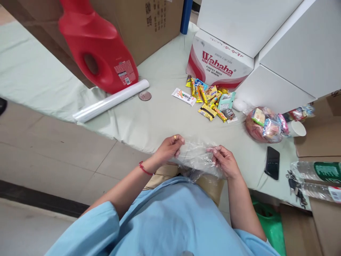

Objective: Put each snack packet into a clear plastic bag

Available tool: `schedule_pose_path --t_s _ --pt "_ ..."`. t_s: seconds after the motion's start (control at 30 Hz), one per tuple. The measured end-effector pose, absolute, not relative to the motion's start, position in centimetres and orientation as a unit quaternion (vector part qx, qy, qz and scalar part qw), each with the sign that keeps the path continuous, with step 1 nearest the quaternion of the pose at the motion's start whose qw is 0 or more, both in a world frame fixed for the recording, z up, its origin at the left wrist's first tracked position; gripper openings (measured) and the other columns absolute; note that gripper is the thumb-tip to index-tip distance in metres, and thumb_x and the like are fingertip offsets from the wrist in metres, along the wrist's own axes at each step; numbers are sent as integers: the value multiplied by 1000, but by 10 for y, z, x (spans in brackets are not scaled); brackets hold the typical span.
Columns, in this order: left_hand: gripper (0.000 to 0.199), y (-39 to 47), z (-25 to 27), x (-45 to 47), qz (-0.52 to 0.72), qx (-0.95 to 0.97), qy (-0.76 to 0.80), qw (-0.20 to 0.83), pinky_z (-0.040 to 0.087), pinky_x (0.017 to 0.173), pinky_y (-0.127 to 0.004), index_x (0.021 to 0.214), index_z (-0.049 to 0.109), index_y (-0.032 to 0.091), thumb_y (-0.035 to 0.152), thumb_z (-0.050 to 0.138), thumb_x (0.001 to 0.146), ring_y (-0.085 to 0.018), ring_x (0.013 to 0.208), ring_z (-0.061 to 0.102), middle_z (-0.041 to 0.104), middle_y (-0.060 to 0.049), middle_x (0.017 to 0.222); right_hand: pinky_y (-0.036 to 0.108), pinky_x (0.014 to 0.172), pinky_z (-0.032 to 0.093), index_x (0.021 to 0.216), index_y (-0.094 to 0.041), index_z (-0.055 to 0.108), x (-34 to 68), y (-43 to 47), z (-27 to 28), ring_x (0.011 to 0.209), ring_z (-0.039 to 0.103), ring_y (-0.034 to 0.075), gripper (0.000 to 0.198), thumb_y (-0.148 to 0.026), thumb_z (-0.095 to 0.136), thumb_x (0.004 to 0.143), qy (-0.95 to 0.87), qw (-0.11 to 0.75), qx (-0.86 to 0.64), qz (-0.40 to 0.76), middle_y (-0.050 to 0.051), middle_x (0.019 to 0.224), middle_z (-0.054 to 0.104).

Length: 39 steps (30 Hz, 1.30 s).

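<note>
A clear plastic bag [195,153] is stretched between my two hands at the table's front edge, its lower part hanging over my lap. My left hand [170,146], with a ring and a red wrist string, pinches the bag's left side. On the other side, my right hand [224,160] grips the plastic between thumb and fingers. Beyond the hands lies a pile of small wrapped snacks [210,94], with a white snack packet [183,96] at its left. A roll of clear plastic [112,101] rests on the cloth to the left, beside a round metallic disc [145,96].
A red jug [106,53] stands back left before a cardboard box [157,32]. Behind the snacks is a Wahaha carton [218,62]. To the right are a bowl of wrapped snacks [255,131], paper cup [297,128], phone [272,163], keys [294,185] and plastic bottles [306,170].
</note>
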<state>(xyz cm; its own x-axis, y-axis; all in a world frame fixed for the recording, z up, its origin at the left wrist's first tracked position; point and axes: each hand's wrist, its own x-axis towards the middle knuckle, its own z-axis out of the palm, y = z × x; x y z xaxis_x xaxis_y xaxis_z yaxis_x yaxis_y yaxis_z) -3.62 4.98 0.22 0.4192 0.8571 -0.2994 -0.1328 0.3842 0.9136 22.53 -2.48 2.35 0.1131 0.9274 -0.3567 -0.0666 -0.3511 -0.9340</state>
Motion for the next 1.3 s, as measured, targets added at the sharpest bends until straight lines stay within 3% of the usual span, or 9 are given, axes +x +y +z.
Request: schedule_pose_path --t_s 0.13,0.33,0.43,0.53,0.67,0.8,0.97,1.17,1.3 --pt "42 70 0 -43 415 432 473 646 27 42 -20 89 63 23 65 69 89 -8 42 37 41 9 59 24 51 48 88 -21 74 230 -13 6 60 58 12 46 -62 89 74 -346 467 -614 534 4 92 77" --pt "31 113 -5 -33 477 527 527 465 42 55 -26 102 65 25 55 57 101 -12 48 52 57 4 72 27 54 51 117 -23 75 228 10 -13 65 59 14 54 -62 80 79 -346 524 -643 439 3 92 74" --pt "28 126 -17 -23 485 555 576 354 50 73 -31 113 62 23 48 54 103 -21 68 63 60 0 76 26 50 47 127 -23 73 231 16 -22 60 56 13 57 -59 74 82 -353 522 -667 398 2 92 72" --pt "35 124 -29 -16 491 565 616 245 51 95 -43 125 58 17 42 52 101 -28 100 67 66 -14 109 25 49 45 132 -22 70 234 17 -29 59 53 11 60 -55 72 82 -357 510 -676 395 1 92 71" --pt "30 111 -32 -16 468 674 555 139 39 116 -55 120 65 17 36 59 97 -35 130 58 65 -21 127 24 50 47 137 -22 65 235 18 -32 59 54 10 63 -50 74 81 -361 501 -678 398 -1 91 71" --pt "27 103 -28 -21 283 847 414 173 33 123 -59 117 73 23 28 52 101 -33 135 60 72 -17 127 24 49 47 132 -23 64 242 22 -31 59 57 11 61 -49 77 78 -363 510 -673 395 -1 89 70" --pt "52 102 -29 -30 176 858 462 143 8 128 -73 155 54 22 39 42 107 -36 156 41 42 -19 170 29 55 52 113 -22 69 272 19 -32 64 60 15 52 -51 83 73 -372 502 -688 370 0 87 70" --pt "65 99 -32 -33 136 870 455 136 -4 126 -78 163 45 27 57 47 105 -39 163 28 33 -17 175 43 82 58 101 -21 77 292 12 -1 88 66 25 30 -46 67 90 -499 406 -746 174 11 100 75" --pt "68 99 -31 -31 126 868 461 132 -8 125 -79 163 44 29 60 50 103 -42 164 21 33 -15 175 54 107 51 123 -27 76 260 14 18 119 65 31 34 -43 56 101 -652 335 -667 135 13 125 75"
